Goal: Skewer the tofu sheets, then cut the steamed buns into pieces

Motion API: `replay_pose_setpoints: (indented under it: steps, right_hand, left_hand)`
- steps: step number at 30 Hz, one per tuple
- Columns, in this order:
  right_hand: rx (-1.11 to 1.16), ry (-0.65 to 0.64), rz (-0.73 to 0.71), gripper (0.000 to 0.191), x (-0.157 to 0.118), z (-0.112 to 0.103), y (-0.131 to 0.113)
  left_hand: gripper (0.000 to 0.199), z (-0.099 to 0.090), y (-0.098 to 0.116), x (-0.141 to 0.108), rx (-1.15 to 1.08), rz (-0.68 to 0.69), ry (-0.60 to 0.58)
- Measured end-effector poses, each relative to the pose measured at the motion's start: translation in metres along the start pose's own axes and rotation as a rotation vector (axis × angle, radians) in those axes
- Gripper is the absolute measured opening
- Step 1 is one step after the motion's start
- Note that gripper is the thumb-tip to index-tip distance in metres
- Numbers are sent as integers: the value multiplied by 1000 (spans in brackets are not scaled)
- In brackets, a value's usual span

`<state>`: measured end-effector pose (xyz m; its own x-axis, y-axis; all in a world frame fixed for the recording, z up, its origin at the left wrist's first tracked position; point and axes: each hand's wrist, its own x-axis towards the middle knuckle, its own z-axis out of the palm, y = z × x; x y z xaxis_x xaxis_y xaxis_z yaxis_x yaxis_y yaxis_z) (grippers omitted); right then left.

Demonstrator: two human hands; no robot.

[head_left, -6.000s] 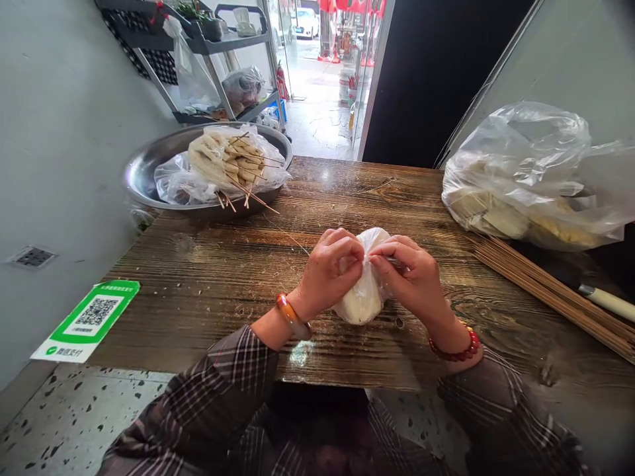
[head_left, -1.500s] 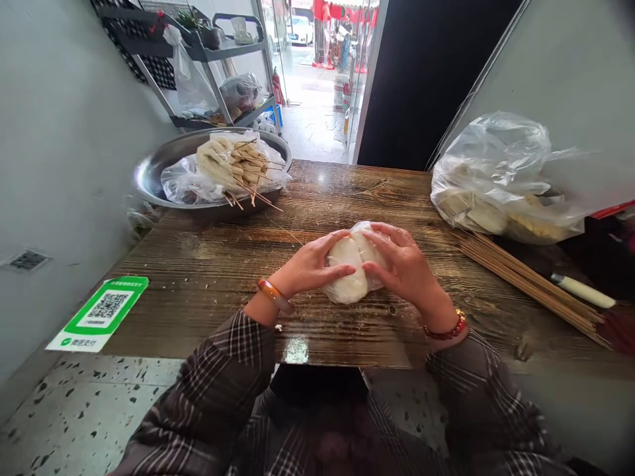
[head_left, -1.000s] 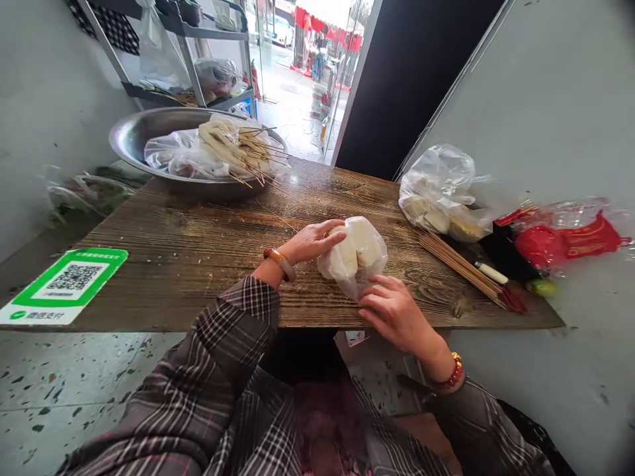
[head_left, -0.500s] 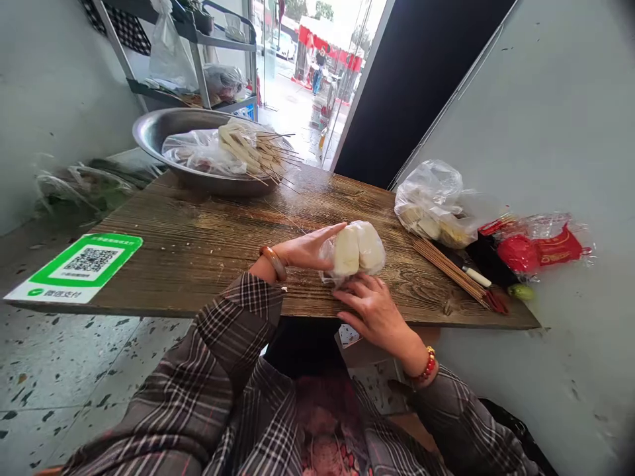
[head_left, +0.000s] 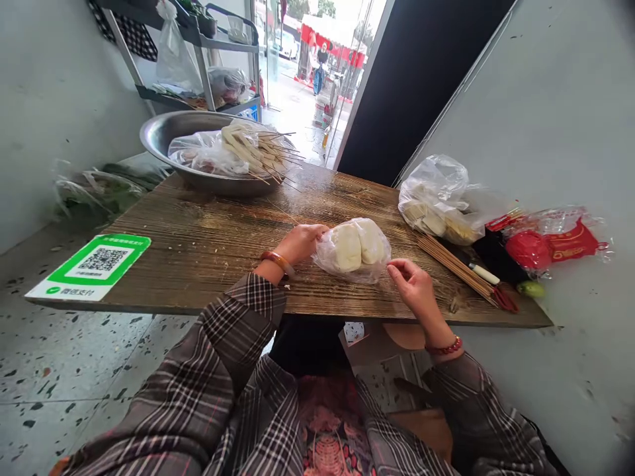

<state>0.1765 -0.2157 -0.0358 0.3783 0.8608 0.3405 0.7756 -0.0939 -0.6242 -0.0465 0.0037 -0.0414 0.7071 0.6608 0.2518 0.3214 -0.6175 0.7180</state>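
Observation:
Two pale white blocks [head_left: 348,247] lie side by side in a clear plastic bag [head_left: 364,273] on the wooden table [head_left: 238,231], close to its front edge. My left hand [head_left: 301,243] is closed on the bag's left edge, its fingertips pinching the plastic. At the bag's right edge, my right hand [head_left: 413,283] pinches the plastic between thumb and fingers. Neither hand covers the blocks.
A metal basin [head_left: 163,132] with bagged food and skewered strips stands back left. A QR code card [head_left: 99,264] lies front left. On the right are a plastic bag of pale pieces [head_left: 431,198], wooden sticks [head_left: 456,268], a white-handled tool [head_left: 483,274] and red packets [head_left: 570,241].
My right hand has moved right and up from below the blocks to the bag's right edge. My left hand has drawn back to the left edge. The bag is spread wider around the blocks.

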Motion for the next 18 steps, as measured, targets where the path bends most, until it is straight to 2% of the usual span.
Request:
replay_pose_setpoints:
  steps: [2, 3, 5, 7, 10, 14, 16, 18]
  right_hand:
    - [6, 131, -77, 47, 10, 4, -7]
    - [2, 149, -137, 53, 16, 8, -12]
    - [-3, 124, -242, 64, 29, 19, -21]
    - [13, 121, -291, 62, 40, 32, -24]
    - [85, 217, -247, 38, 53, 47, -18]
    - [117, 294, -16, 26, 66, 48, 10]
    - [59, 257, 64, 23, 75, 43, 26]
    - [-24, 193, 81, 19, 84, 39, 37]
  left_hand:
    - [36, -3, 0, 2, -307, -45, 74]
    - [35, -4, 1, 2, -446, -69, 79]
    - [40, -7, 5, 0, -639, -107, 35]
    - [53, -7, 9, -3, -705, -130, -31]
    - [67, -7, 11, -5, -716, -99, -105]
    - [56, -6, 2, -1, -657, -63, -80]
    - [49, -4, -3, 2, -474, -78, -22]
    - [50, -1, -8, 4, -188, -108, 19]
